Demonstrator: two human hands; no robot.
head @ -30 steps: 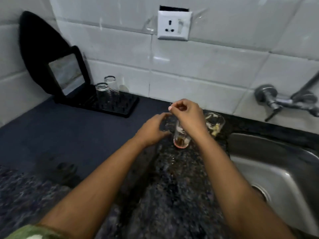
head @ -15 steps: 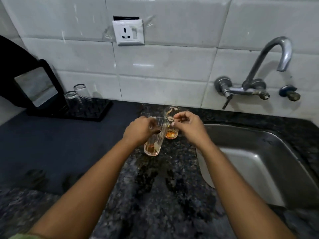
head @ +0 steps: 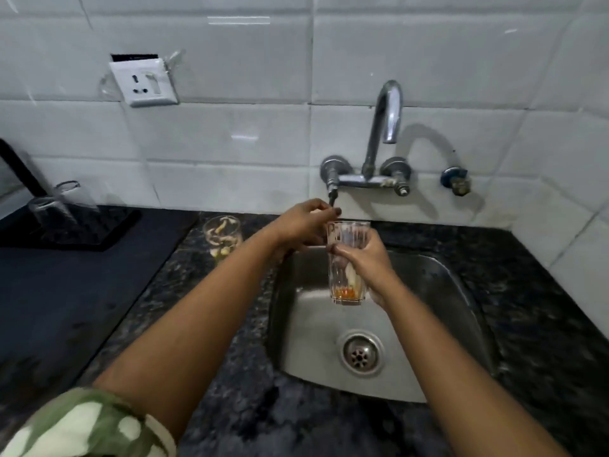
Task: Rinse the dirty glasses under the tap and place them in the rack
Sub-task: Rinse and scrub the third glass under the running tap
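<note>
My right hand [head: 364, 258] grips a dirty ribbed glass [head: 346, 285] with orange dregs at its bottom, upright over the steel sink [head: 438, 311]. My left hand [head: 303, 222] pinches the tap's left lever [head: 333, 197], just left of the glass rim. The chrome tap [head: 387, 117] curves above on the wall; no water is visible. A second dirty glass [head: 222, 237] with pale scraps stands on the counter left of the sink. The black rack [head: 99, 225] at the far left holds two clean glasses [head: 62, 206] upside down.
A white wall socket [head: 143, 82] sits on the tiled wall above the counter. A second valve [head: 456, 181] is mounted right of the tap. The sink drain [head: 361, 352] lies below the held glass. Dark granite counter [head: 230, 407] surrounds the sink.
The glass has passed from my left hand to my right and moved from the counter to over the sink. My left hand has risen to the tap lever. The view has swung right.
</note>
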